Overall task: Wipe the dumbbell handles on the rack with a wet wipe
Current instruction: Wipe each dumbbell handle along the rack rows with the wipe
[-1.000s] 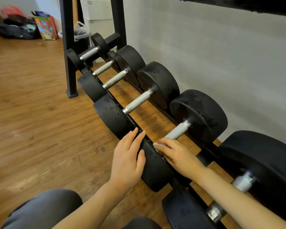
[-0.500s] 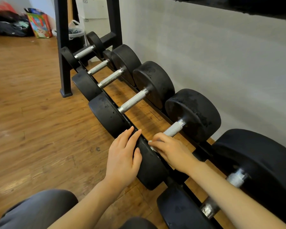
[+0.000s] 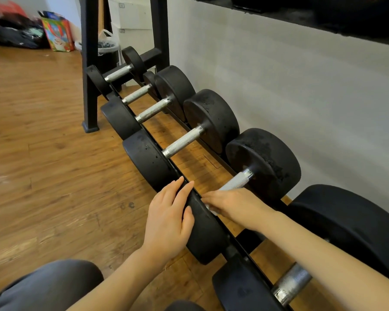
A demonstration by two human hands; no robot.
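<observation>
Mid-wipe: right hand (image 3: 238, 204) curled over wipe (image 3: 212, 211) on near end of handle (image 3: 235, 182), low on rack (image 3: 89, 63). Left hand (image 3: 167, 221) flat, steadying weight (image 3: 206, 230). Next, prob.: stroke along handle to far end.

Matt black rubbery dumbbell heads (image 3: 265, 160) on rough knurled metal handles (image 3: 182, 140) — over glossy wood-grain floor (image 3: 43, 153).

Before me, a wooden plank floor (image 3: 38, 153) of warm brown runs to the far corner. On my right stands a plain pale wall (image 3: 301, 97). At the far left lie dark bags (image 3: 14, 34) and a bright printed gift bag (image 3: 57, 33), beside a lined waste bin (image 3: 107, 47) and white boxes (image 3: 133, 16).
</observation>
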